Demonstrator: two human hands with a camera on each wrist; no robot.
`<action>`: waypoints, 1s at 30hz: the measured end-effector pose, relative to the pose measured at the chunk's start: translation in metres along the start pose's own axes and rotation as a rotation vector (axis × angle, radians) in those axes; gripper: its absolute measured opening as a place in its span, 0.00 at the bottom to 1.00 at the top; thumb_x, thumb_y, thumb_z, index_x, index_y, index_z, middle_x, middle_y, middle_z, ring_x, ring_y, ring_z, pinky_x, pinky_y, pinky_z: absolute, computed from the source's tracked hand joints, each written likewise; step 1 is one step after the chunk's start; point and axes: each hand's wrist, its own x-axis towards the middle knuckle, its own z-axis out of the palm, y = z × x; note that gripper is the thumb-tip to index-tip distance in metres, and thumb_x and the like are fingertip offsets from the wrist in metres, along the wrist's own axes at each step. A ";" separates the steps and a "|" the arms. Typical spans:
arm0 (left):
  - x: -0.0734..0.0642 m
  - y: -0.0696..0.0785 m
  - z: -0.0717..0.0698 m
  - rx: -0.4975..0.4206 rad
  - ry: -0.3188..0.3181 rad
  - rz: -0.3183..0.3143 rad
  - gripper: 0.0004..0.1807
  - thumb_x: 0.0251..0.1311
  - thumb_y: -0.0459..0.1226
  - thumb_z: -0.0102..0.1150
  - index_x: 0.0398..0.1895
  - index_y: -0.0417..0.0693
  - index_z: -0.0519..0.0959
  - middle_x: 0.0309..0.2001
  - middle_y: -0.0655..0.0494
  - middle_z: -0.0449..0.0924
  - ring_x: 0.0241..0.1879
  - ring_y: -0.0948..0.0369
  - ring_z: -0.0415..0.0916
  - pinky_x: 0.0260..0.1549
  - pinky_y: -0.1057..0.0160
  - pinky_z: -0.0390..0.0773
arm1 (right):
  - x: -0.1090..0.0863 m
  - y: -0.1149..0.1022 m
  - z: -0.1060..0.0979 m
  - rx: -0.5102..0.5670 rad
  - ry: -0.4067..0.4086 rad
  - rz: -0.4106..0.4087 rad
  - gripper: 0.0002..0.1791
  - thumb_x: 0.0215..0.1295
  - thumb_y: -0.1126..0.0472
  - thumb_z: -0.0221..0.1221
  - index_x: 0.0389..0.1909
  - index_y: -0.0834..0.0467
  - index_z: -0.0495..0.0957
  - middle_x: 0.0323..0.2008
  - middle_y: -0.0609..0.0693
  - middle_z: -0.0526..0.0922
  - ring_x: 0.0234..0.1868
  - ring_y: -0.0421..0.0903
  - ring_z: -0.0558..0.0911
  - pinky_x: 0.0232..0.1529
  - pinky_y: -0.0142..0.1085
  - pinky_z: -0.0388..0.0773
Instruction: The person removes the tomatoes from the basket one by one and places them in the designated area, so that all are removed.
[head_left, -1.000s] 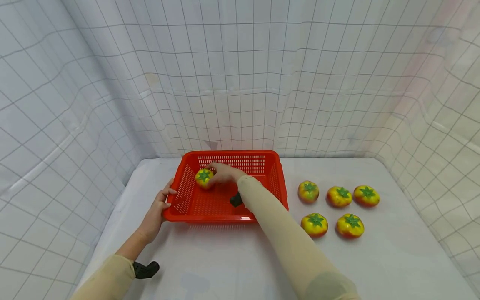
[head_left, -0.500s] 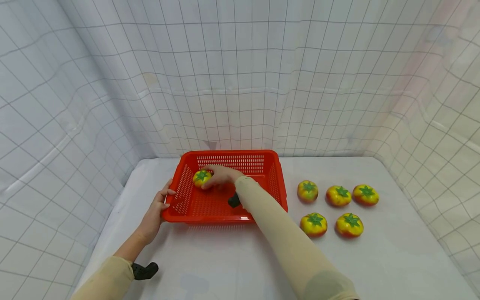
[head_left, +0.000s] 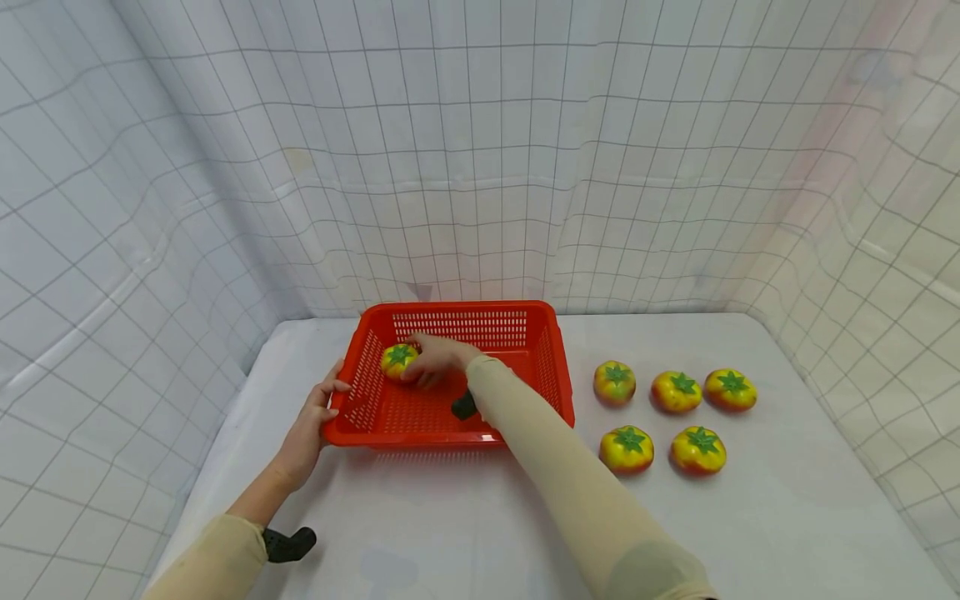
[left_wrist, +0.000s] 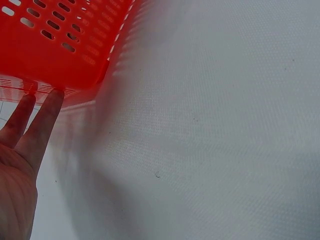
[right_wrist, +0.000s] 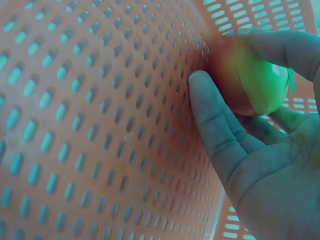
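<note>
In the head view a red plastic basket [head_left: 450, 437] with slotted walls stands on the white-covered table. My left hand [head_left: 306, 433] holds its left rim at the front corner; in the left wrist view two fingers [left_wrist: 42, 122] touch the basket's outside. Inside, near the left wall, a yellow-red tomato [head_left: 395, 362] with a green star-shaped top sits in my right hand [head_left: 441, 357]. The right wrist view shows thumb and fingers around the tomato [right_wrist: 245, 80], close to the basket floor. Part of the tomato is hidden by the fingers.
To the basket's right lie several similar tomatoes in two loose rows, among them a back-row tomato [head_left: 614, 383] and a front-row tomato [head_left: 627, 450]. White gridded curtains [head_left: 480, 167] enclose the table at the back and both sides.
My right hand and the tomato have shifted slightly left, nearer the basket's left wall. The left hand stays on the rim, and the tomatoes on the table have not moved.
</note>
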 end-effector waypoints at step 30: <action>0.001 -0.002 0.000 0.001 -0.001 0.011 0.22 0.67 0.31 0.29 0.63 0.46 0.60 0.84 0.62 0.33 0.79 0.44 0.36 0.45 0.67 0.79 | -0.020 -0.005 -0.017 0.078 0.015 -0.043 0.40 0.64 0.66 0.67 0.75 0.53 0.60 0.55 0.58 0.72 0.53 0.58 0.80 0.58 0.52 0.78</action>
